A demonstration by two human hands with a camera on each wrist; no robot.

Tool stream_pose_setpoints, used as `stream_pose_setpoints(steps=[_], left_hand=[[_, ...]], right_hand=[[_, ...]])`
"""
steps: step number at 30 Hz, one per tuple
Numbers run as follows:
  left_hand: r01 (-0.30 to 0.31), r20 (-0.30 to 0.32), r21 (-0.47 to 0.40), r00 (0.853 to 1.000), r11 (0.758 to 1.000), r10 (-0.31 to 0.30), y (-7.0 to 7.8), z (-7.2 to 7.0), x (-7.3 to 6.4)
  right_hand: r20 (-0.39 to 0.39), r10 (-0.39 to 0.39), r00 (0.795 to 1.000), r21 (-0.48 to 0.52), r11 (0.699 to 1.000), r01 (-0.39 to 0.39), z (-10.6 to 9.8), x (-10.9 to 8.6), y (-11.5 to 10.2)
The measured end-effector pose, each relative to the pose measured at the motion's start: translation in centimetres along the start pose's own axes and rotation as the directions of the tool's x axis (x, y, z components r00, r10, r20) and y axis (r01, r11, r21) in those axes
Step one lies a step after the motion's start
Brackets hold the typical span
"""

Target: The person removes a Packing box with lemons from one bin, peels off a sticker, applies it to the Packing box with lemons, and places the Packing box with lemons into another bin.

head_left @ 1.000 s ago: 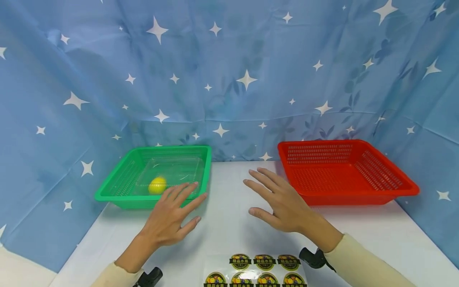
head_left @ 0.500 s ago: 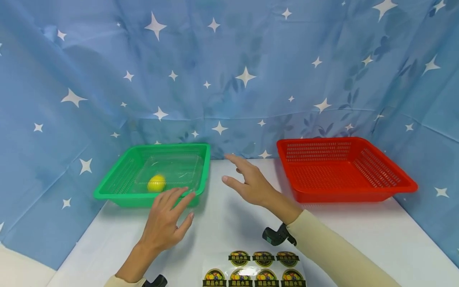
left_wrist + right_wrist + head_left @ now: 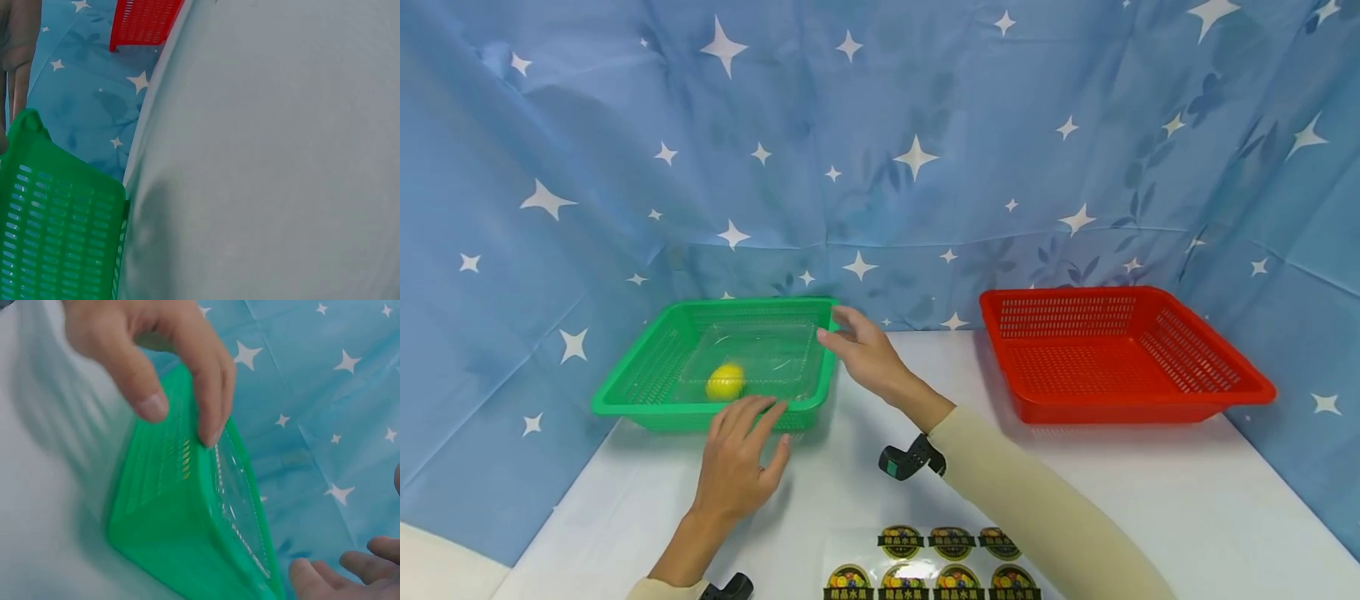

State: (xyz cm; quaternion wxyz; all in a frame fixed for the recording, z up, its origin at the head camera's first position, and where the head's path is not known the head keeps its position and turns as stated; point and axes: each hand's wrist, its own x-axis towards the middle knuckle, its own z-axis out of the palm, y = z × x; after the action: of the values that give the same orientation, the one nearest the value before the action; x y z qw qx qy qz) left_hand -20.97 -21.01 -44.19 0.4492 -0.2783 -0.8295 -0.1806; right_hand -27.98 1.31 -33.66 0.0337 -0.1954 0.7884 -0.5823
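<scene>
A green plastic basket stands at the back left of the white table. Inside it lie a clear plastic box and a round yellow object, possibly a lemon, toward the front. My right hand is at the basket's right rim, fingers and thumb apart. In the right wrist view its fingers reach over that rim; whether they touch it I cannot tell. My left hand hovers by the basket's front rim, fingers loosely bent, holding nothing visible.
A red basket stands at the back right. Near the front edge lies a sheet of round fruit stickers, partly covered by my right sleeve. A blue star-patterned curtain hangs behind the table.
My right hand has moved left from beside the red basket to the green basket's right rim. My left hand has drifted slightly left and down, its fingers less spread.
</scene>
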Motion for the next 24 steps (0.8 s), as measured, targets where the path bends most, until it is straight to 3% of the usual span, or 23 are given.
stream_pose_setpoints(steps=[3, 6, 11, 15, 18, 20, 22, 24], left_hand=[[0.008, -0.016, 0.02, 1.0, 1.0, -0.008, -0.1, 0.2, -0.1], [0.029, -0.024, 0.042, 0.999, 0.999, -0.028, -0.4, 0.0, -0.4], [0.036, -0.091, 0.018, 0.995, 0.999, -0.034, -0.7, -0.3, -0.7], [-0.006, -0.142, -0.024, 0.99, 1.0, 0.002, -0.4, -0.4, -0.9], [0.004, -0.162, -0.046, 0.987, 0.999, -0.012, -0.1, -0.4, -0.8], [0.053, -0.176, -0.063, 0.982, 0.997, -0.064, 0.0, -0.5, -0.7], [0.147, -0.189, -0.1, 0.968, 0.984, -0.164, -0.1, -0.6, -0.8], [0.274, -0.201, -0.171, 0.93, 0.946, -0.306, -0.1, -0.7, -1.0]], right_hand=[[0.018, 0.06, 0.998, 0.146, 0.987, -0.062, 0.8, 1.3, -0.1], [0.048, 0.122, 0.991, 0.281, 0.951, -0.131, 1.5, 2.4, 0.1], [0.073, 0.2, 0.977, 0.337, 0.917, -0.213, 2.6, 3.7, 0.2], [0.064, 0.238, 0.969, 0.361, 0.9, -0.245, 3.5, 4.5, -0.1], [0.04, 0.27, 0.962, 0.396, 0.88, -0.264, 4.2, 4.9, -0.2], [0.025, 0.288, 0.957, 0.406, 0.872, -0.273, 4.7, 5.2, -0.4], [0.003, 0.303, 0.953, 0.394, 0.876, -0.279, 5.2, 5.5, -0.6], [-0.016, 0.31, 0.951, 0.364, 0.887, -0.283, 5.6, 5.7, -0.8]])
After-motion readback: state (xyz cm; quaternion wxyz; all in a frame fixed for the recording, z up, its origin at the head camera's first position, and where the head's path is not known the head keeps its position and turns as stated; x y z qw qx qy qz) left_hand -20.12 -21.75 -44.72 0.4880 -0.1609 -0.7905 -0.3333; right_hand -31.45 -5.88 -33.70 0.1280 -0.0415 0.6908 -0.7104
